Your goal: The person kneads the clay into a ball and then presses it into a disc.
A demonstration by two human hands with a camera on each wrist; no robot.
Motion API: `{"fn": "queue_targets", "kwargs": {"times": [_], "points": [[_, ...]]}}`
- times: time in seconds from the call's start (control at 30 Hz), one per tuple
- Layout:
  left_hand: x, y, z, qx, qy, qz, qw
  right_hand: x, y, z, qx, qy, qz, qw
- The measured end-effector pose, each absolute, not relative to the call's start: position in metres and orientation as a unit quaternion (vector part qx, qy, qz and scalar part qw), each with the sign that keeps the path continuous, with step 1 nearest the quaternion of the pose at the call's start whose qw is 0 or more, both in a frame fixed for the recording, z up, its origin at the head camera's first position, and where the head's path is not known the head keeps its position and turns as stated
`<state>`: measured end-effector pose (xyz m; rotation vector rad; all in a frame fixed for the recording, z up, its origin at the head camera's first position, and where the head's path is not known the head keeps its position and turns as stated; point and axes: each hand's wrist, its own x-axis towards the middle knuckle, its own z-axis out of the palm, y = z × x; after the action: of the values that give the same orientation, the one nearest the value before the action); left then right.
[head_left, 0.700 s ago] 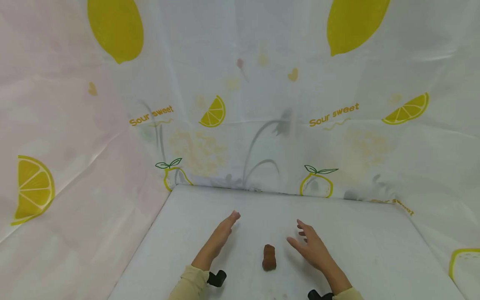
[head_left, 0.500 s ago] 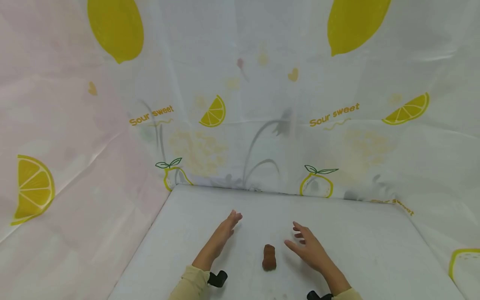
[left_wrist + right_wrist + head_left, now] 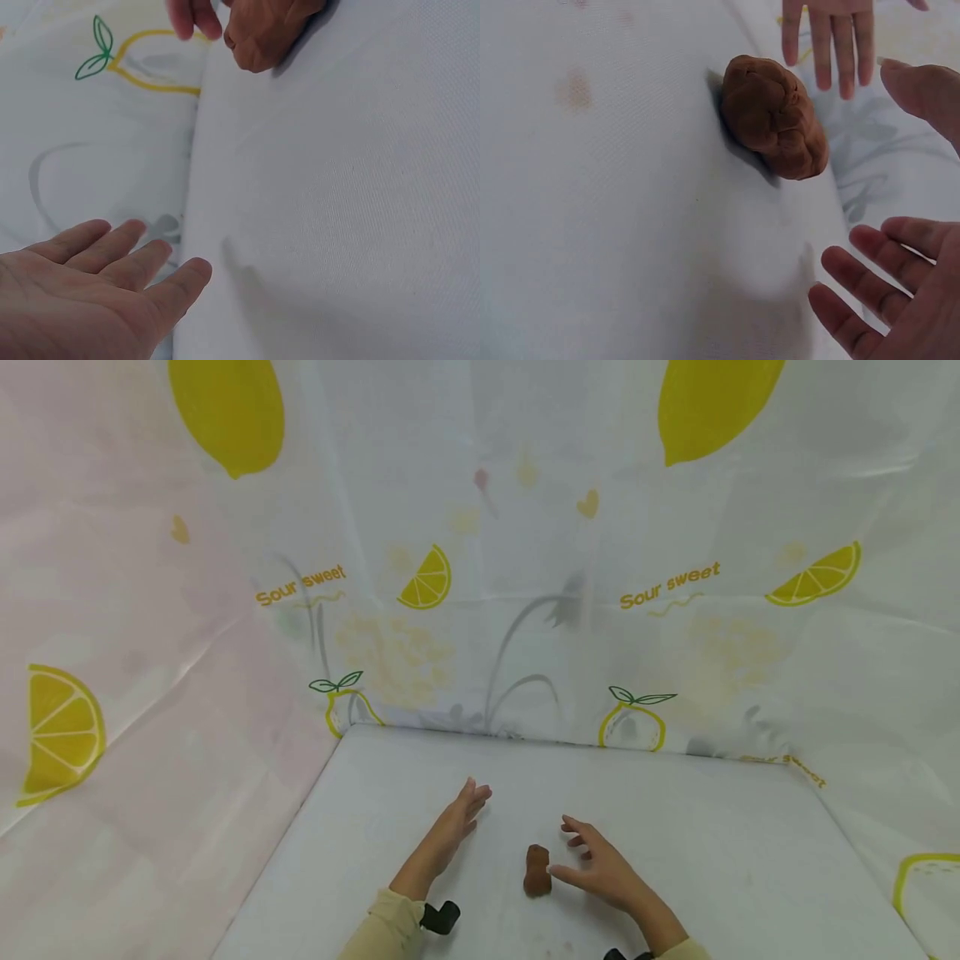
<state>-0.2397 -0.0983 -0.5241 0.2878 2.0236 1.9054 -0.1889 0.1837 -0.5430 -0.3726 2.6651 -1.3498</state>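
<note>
A brown lump of modelling clay [image 3: 537,872], uneven and slightly pinched at its middle, lies on the white table [image 3: 712,852] between my hands. In the right wrist view the clay [image 3: 772,118] shows creases and folds across its surface. My left hand [image 3: 452,827] is held to the left of it, fingers straight and palm facing inward, apart from it. Just right of the clay is my right hand [image 3: 603,867], thumb and fingers spread. Its thumb tip overlaps the clay's edge in the head view, but the right wrist view shows a gap.
A white sheet printed with lemons [image 3: 427,578] hangs behind the table and along its sides. Black wrist cameras [image 3: 440,918] are strapped at both sleeves. A faint brownish stain [image 3: 574,88] marks the table surface near the clay.
My right hand has moved left and slightly nearer to me, closer to the clay. My left hand has shifted slightly to the right. The clay stays where it was.
</note>
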Motion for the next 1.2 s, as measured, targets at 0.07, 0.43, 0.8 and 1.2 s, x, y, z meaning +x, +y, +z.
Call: {"fn": "queue_targets", "kwargs": {"times": [0.07, 0.43, 0.8, 1.2], "points": [[-0.239, -0.098, -0.523, 0.103, 0.714, 0.671, 0.173, -0.188, 0.182, -0.545, -0.143, 0.884, -0.441, 0.068], [-0.238, -0.096, -0.52, 0.108, 0.715, 0.669, 0.172, -0.189, 0.173, -0.551, -0.193, 0.888, -0.408, 0.091], [-0.237, -0.096, -0.52, 0.105, 0.713, 0.672, 0.17, -0.19, 0.169, -0.554, -0.224, 0.896, -0.376, 0.078], [-0.237, -0.097, -0.519, 0.109, 0.71, 0.675, 0.17, -0.192, 0.167, -0.555, -0.244, 0.9, -0.358, 0.047]]}}
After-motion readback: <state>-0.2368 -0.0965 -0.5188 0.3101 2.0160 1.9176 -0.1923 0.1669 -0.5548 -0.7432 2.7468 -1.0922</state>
